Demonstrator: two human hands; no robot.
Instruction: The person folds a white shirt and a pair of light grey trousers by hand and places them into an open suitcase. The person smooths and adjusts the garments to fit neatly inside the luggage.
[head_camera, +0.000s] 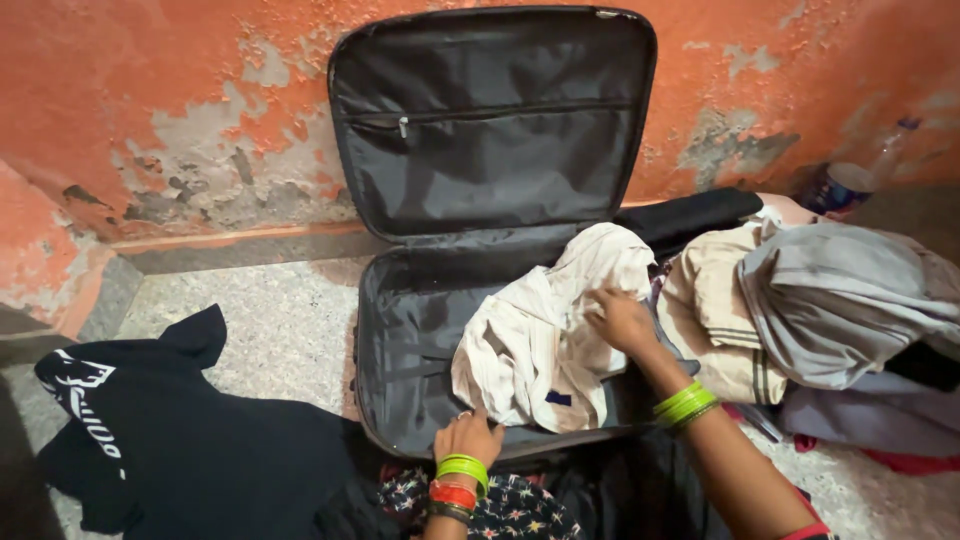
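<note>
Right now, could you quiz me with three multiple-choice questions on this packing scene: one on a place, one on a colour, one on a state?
1. Where does the cream garment lie?
A. in the suitcase
B. on the black shirt
C. against the wall

2. What colour are the bangles on the right hand?
A. blue
B. green
C. white

3. How does the suitcase lid stand?
A. zipped shut
B. torn off
C. open, leaning on the wall

Answers:
1 A, the garment rests inside the case.
2 B, bright green rings circle the wrist.
3 C, the lining and lid pocket face us.
</note>
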